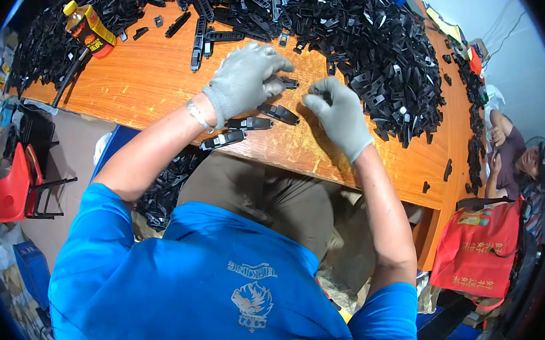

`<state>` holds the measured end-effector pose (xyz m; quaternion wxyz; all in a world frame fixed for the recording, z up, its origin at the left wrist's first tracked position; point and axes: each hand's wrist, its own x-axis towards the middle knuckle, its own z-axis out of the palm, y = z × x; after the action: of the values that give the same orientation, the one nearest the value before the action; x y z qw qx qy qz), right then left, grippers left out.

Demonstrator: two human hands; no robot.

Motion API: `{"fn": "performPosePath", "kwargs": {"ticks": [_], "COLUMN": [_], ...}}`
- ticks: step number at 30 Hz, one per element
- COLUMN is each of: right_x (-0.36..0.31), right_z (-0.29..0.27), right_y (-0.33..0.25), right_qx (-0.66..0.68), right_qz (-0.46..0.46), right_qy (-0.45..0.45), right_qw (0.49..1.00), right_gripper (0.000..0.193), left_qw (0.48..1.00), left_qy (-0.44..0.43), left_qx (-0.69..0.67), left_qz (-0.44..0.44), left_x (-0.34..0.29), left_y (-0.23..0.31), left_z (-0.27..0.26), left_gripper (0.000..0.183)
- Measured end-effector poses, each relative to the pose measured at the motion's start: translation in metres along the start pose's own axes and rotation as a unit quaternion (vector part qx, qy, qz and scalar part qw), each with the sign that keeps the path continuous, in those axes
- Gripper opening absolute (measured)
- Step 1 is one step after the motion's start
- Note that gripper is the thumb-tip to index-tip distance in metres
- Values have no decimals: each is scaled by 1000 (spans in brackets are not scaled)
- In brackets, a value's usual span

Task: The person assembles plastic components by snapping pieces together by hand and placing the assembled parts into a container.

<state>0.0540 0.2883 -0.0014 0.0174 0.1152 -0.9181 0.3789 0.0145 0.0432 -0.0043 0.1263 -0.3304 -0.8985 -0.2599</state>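
Grey knit gloves cover both hands. My left hand (244,79) is bent over the table, thumb and fingers closed around one end of a black plastic part (290,83) that sticks out toward the right. To its right, my right hand (341,115) is curled in a pinch; a dark spot shows between thumb and fingers, too small to name. Below the hands lie longer black plastic pieces: one (279,113) under the left fingers, another (249,123) near the left wrist, and a third (223,139) by the table's near edge.
Large heaps of black plastic parts (396,71) cover the far and right side of the wooden table (164,93). A bottle with a yellow cap (91,30) stands at left. A red bag (478,251) hangs at right, near another person (513,158). A red chair (12,183) is at left.
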Motion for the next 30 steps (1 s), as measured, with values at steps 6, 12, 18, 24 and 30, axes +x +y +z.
{"fn": "performPosePath", "kwargs": {"ticks": [6,12,18,24,30], "right_x": [8,1,28,44,59], "right_z": [-2,26,31,29,42], "right_y": [-34,-24,-13,10,3], "right_qx": [299,-55,-104,-112,-151], "right_qz": [165,-160,-111,-110,-201], "right_qy": [-56,85,69,9,25], "right_qw": [938,982,986,988,968], "right_gripper": [27,25,14,16,13], "left_qw": [982,920,992,996,993], "left_qy": [-36,-132,2,22,21], "left_qx": [-188,-316,-54,-17,-50], "left_qz": [5,-187,-116,-80,-102], "left_x": [-6,-7,-12,-16,-8], "left_y": [7,7,-24,-35,-29], "left_z": [-10,-16,3,18,21], "left_gripper": [23,22,25,22,18]}}
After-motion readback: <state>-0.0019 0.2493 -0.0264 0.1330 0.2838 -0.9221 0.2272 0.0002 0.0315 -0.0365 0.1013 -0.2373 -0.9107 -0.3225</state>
